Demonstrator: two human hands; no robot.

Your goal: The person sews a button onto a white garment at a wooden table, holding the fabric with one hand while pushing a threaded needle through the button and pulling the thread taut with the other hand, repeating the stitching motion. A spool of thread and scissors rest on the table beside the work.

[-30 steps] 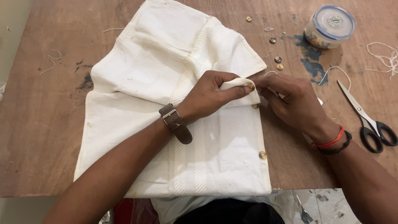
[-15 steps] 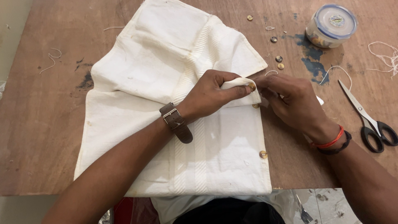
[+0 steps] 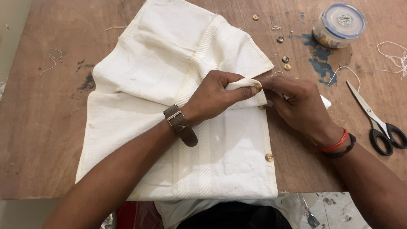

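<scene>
A white garment (image 3: 178, 89) lies spread on a worn wooden table (image 3: 42, 135). My left hand (image 3: 218, 91), with a brown watch on its wrist, pinches up the folded right edge of the cloth, where a small tan button (image 3: 257, 87) sits. My right hand (image 3: 296, 106), with a red band and a dark band on its wrist, touches that same fold from the right, fingers closed at the button. What those fingers hold is hidden. Two more buttons, one (image 3: 262, 107) just below the fold and one (image 3: 269, 157) lower, sit on the garment's edge.
Black-handled scissors (image 3: 375, 121) lie at the right. A round clear container with a blue lid (image 3: 339, 23) stands at the back right. Loose buttons (image 3: 286, 62) and thread scraps (image 3: 392, 57) are scattered near it. The table's front edge runs just below the garment.
</scene>
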